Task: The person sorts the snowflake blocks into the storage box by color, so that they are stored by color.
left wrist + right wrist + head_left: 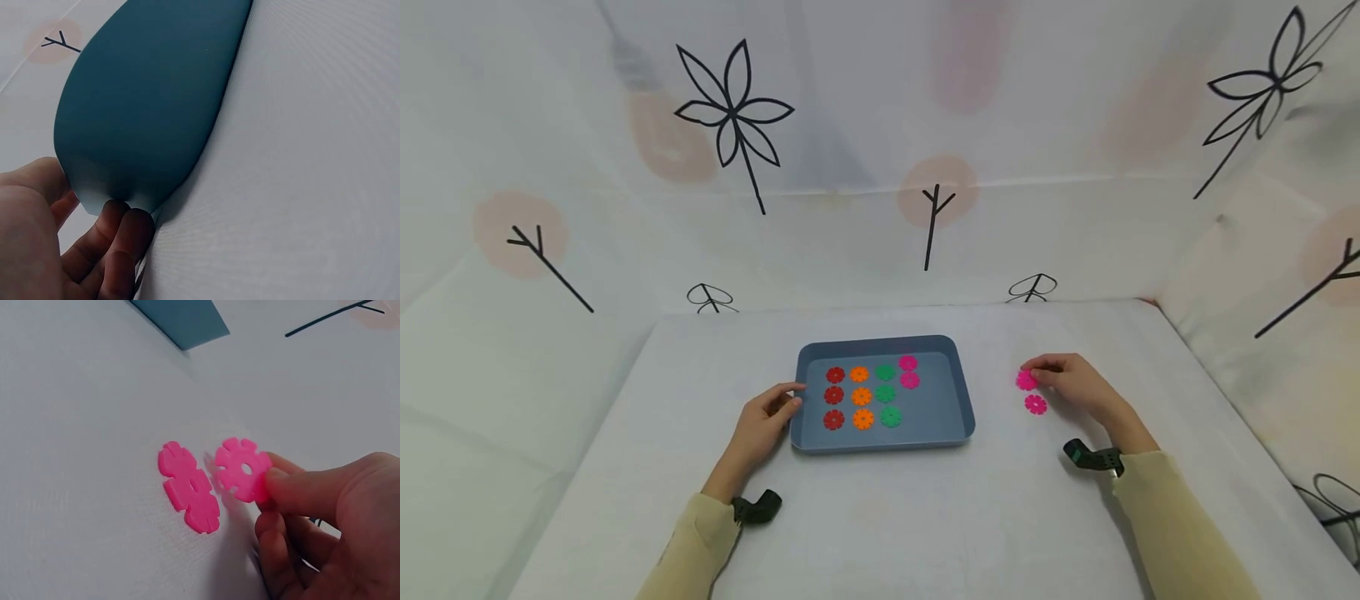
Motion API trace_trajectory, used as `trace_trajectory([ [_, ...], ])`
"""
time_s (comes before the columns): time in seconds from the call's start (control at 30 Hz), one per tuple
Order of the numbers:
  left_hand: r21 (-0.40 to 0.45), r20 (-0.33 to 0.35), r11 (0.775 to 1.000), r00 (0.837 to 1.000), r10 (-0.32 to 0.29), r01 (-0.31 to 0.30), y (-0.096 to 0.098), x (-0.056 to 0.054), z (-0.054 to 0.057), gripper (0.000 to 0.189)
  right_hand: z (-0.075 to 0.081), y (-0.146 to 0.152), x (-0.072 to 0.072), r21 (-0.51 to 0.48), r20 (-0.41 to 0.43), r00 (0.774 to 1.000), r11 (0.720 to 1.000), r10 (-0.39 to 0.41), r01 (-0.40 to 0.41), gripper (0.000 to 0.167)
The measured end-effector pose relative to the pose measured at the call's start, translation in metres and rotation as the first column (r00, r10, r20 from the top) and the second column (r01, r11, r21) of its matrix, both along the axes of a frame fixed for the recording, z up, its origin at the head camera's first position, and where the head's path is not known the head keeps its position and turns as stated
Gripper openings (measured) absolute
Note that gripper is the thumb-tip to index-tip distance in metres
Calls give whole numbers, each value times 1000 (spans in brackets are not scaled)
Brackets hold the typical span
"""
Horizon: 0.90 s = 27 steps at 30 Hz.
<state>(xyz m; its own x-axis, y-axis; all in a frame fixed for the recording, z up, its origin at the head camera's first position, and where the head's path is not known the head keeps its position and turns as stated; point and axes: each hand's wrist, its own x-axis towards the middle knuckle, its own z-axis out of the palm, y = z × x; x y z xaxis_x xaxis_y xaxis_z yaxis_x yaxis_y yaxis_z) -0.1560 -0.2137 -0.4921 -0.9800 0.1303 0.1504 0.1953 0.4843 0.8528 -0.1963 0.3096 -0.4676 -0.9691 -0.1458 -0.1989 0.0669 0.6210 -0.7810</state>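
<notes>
A blue-grey tray lies on the table with flower-shaped plastic discs in columns: red discs, orange discs, green discs and two pink discs. At the tray's left wall, my left hand holds the edge; close up in the left wrist view, the fingertips press against the tray wall. Right of the tray, my right hand pinches a pink notched disc between thumb and fingers, tilted up. Another pink disc lies just nearer to me on the cloth.
A white cloth covers the table. Behind and at both sides hang white sheets printed with a flower drawing and other plant drawings. Dark wrist-worn devices, such as the right one, sit at both wrists.
</notes>
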Motion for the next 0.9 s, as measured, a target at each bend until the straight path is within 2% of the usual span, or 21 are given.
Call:
trace_trajectory([
  [0.4, 9, -4, 1000, 1000, -2, 2, -1, 1, -2, 26, 3, -7, -2, -14, -75, 993, 995, -96, 95, 36],
  [0.63, 13, -10, 1000, 1000, -5, 5, 0, 1, -2, 25, 8, -16, -4, -54, -61, 994, 995, -90, 87, 40],
  [0.9, 5, -4, 1000, 1000, 2, -2, 0, 0, 0, 25, 22, -31, -5, -104, -53, 995, 992, -81, 75, 38],
])
